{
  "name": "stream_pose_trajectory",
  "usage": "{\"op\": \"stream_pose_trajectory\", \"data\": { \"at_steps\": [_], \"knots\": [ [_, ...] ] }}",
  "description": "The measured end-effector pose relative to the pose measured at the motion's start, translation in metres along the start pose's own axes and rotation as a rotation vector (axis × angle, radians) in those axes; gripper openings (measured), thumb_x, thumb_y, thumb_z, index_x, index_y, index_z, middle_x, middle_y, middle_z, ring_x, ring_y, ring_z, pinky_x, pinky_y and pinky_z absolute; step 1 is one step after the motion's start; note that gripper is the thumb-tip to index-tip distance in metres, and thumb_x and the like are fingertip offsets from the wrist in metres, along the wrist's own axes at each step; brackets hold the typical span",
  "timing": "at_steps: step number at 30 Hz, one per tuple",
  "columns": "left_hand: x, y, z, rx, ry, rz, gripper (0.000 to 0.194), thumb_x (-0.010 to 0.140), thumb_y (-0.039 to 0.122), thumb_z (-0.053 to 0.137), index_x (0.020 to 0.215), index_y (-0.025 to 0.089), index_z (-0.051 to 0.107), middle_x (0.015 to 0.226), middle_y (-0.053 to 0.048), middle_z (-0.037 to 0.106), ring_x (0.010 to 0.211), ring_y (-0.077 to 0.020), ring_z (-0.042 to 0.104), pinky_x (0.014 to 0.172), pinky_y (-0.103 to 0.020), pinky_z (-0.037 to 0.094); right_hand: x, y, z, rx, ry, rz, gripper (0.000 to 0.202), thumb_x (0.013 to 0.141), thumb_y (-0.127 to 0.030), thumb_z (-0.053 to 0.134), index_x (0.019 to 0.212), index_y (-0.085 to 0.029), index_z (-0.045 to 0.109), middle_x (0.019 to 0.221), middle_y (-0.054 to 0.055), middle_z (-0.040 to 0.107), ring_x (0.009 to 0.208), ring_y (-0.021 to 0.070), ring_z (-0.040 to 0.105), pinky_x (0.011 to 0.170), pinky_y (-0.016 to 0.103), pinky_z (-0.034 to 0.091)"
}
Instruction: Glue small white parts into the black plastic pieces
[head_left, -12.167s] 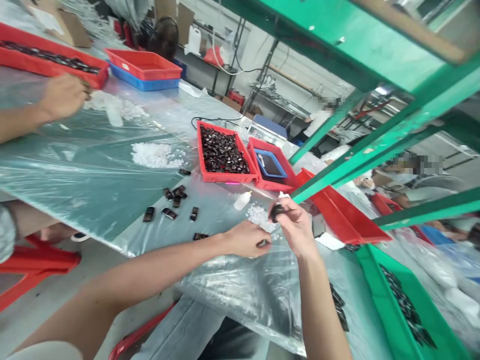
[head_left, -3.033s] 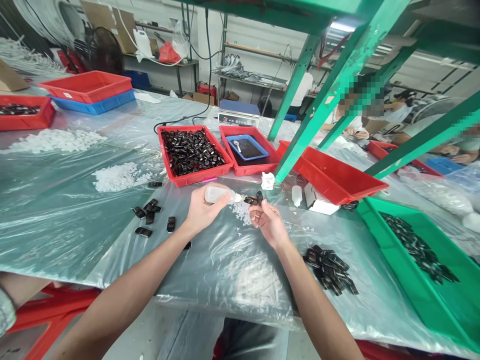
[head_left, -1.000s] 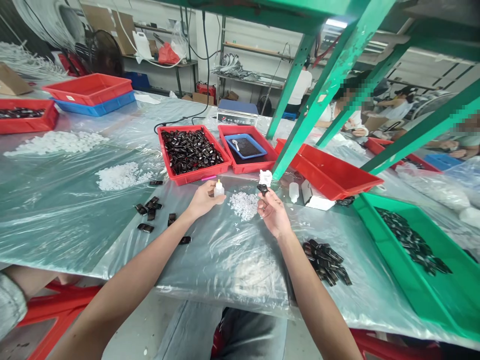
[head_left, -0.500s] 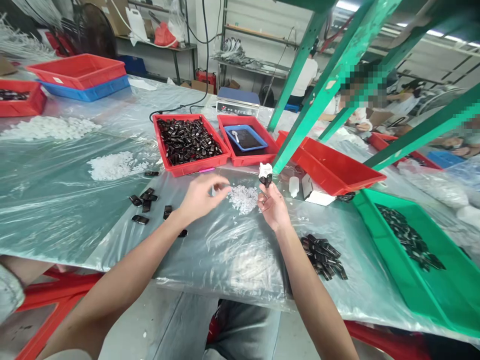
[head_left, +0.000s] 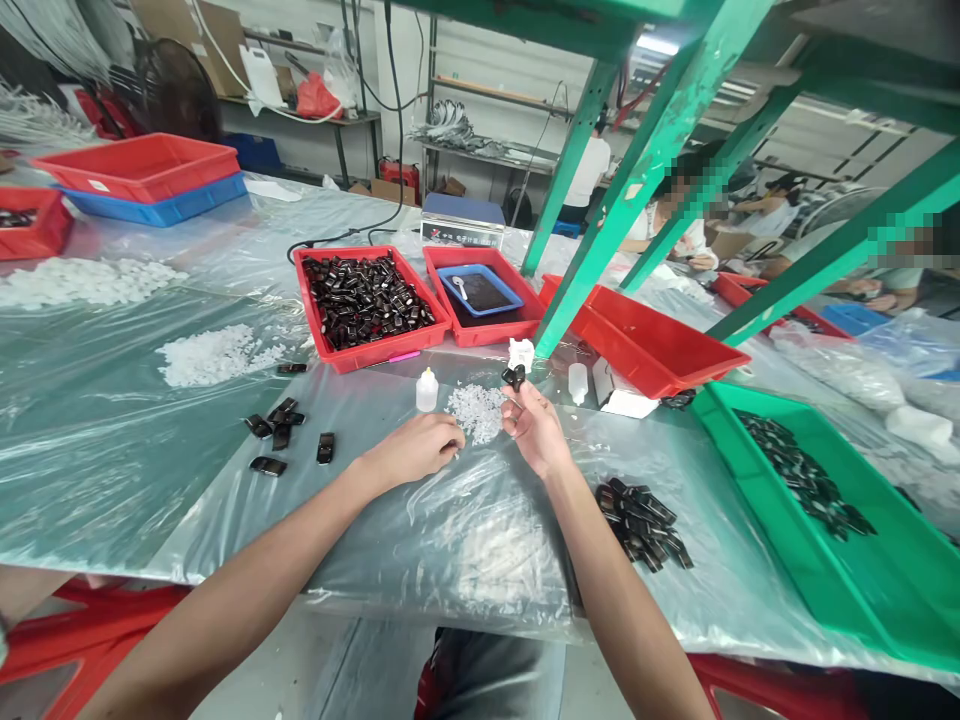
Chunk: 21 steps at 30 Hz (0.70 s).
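Note:
My right hand (head_left: 536, 430) is closed on a small glossy black plastic part (head_left: 514, 376), held up between thumb and fingertips. Just behind that part, a white block-like piece (head_left: 521, 353) is visible; whether the two touch I cannot tell. My left hand (head_left: 420, 447) is low over the table, fingers curled together at the near left edge of a pile of tiny clear-white pieces (head_left: 478, 410). What its fingertips pinch is too small to make out. Beyond it stands a white squeeze bottle (head_left: 427, 390) with a yellowish tip.
Several black parts (head_left: 281, 437) lie left, and a heap of them (head_left: 645, 520) lies right. Red trays (head_left: 367, 355) stand behind, a green tray (head_left: 757, 500) at right. White pieces (head_left: 217, 355) are piled left. A green post (head_left: 577, 270) rises beyond my right hand.
My left hand has come down and nearer to me, its fingers now closed beside the tiny pieces, uncovering the squeeze bottle. My right hand keeps hold of the black plastic part. The view has shifted slightly.

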<state>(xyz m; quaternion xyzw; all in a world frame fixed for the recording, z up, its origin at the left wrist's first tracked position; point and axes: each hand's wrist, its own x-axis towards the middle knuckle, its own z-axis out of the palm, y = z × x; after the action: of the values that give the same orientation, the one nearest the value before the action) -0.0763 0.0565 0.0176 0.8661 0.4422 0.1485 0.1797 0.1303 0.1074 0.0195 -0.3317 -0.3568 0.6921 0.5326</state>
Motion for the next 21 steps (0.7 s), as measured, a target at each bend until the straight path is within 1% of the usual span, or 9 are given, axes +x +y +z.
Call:
{"op": "stream_pose_trajectory", "data": {
  "at_steps": [5,6,8,10,11,13,15,18,21],
  "knots": [
    [0.000,0.000,0.002,0.018,-0.010,-0.021,0.024,0.091,0.010,0.047,0.091,0.018,0.069,0.094,-0.007,0.067,0.089,-0.0210,0.063,0.076,-0.030,0.044,-0.007,0.002,0.008,-0.062,-0.080,-0.020,0.033,0.071,-0.043,0.086,0.089,-0.020,0.071,0.090,0.003,0.072,0.059,0.0088,0.054,0.041,0.019,0.037],
    [0.000,0.000,0.002,0.000,0.008,-0.016,0.025,0.092,0.010,0.045,0.092,0.018,0.069,0.095,-0.008,0.067,0.089,-0.0211,0.063,0.077,-0.030,0.044,-0.008,0.002,0.009,-0.067,-0.094,-0.020,0.033,0.071,-0.043,0.086,0.090,-0.020,0.071,0.090,0.003,0.072,0.059,0.0090,0.054,0.041,0.019,0.037],
    [0.000,0.001,0.001,-0.090,0.083,-0.002,0.027,0.095,0.012,0.043,0.094,0.018,0.069,0.097,-0.007,0.066,0.090,-0.0202,0.063,0.079,-0.030,0.045,-0.010,0.004,0.012,-0.072,-0.115,-0.013,0.032,0.072,-0.043,0.085,0.091,-0.021,0.072,0.090,0.003,0.071,0.059,0.0094,0.054,0.042,0.019,0.037],
    [0.001,0.002,-0.002,-0.266,0.193,0.005,0.024,0.096,0.016,0.045,0.095,0.020,0.069,0.096,-0.006,0.066,0.086,-0.0180,0.062,0.078,-0.029,0.046,-0.011,0.005,0.014,-0.076,-0.127,-0.006,0.031,0.073,-0.043,0.084,0.092,-0.021,0.072,0.089,0.003,0.071,0.059,0.0098,0.055,0.042,0.019,0.037],
    [0.002,0.003,-0.003,-0.387,0.252,-0.003,0.021,0.096,0.020,0.047,0.094,0.020,0.068,0.095,-0.005,0.065,0.081,-0.0165,0.062,0.074,-0.029,0.047,-0.012,0.006,0.015,-0.078,-0.132,-0.003,0.030,0.074,-0.043,0.083,0.093,-0.021,0.072,0.089,0.003,0.071,0.060,0.0100,0.055,0.042,0.019,0.037],
    [0.004,0.005,-0.006,-0.668,0.354,-0.041,0.017,0.095,0.028,0.054,0.092,0.018,0.067,0.086,-0.004,0.063,0.067,-0.0131,0.058,0.063,-0.027,0.045,-0.012,0.007,0.016,-0.082,-0.146,0.003,0.030,0.075,-0.042,0.083,0.094,-0.021,0.072,0.088,0.004,0.071,0.060,0.0104,0.055,0.042,0.020,0.036],
    [0.006,0.008,-0.008,-0.948,0.439,-0.089,0.018,0.093,0.034,0.060,0.093,0.017,0.066,0.075,-0.001,0.059,0.055,-0.0102,0.052,0.055,-0.025,0.043,-0.013,0.008,0.016,-0.087,-0.169,0.011,0.030,0.075,-0.042,0.083,0.095,-0.021,0.073,0.087,0.004,0.071,0.059,0.0108,0.055,0.042,0.020,0.036],
    [0.008,0.012,-0.010,-1.246,0.526,-0.148,0.024,0.086,0.038,0.070,0.093,0.016,0.065,0.065,0.001,0.055,0.054,-0.0099,0.049,0.053,-0.024,0.040,-0.014,0.010,0.016,-0.096,-0.208,0.028,0.032,0.074,-0.040,0.083,0.099,-0.022,0.073,0.088,0.004,0.073,0.059,0.0114,0.055,0.043,0.022,0.036],
    [0.009,0.018,-0.013,-1.396,0.559,-0.188,0.027,0.079,0.037,0.078,0.089,0.015,0.066,0.066,0.000,0.055,0.059,-0.0098,0.048,0.053,-0.023,0.037,-0.014,0.011,0.016,-0.109,-0.230,0.042,0.032,0.074,-0.039,0.083,0.100,-0.023,0.073,0.088,0.004,0.074,0.059,0.0118,0.056,0.043,0.021,0.036]
  ]
}}
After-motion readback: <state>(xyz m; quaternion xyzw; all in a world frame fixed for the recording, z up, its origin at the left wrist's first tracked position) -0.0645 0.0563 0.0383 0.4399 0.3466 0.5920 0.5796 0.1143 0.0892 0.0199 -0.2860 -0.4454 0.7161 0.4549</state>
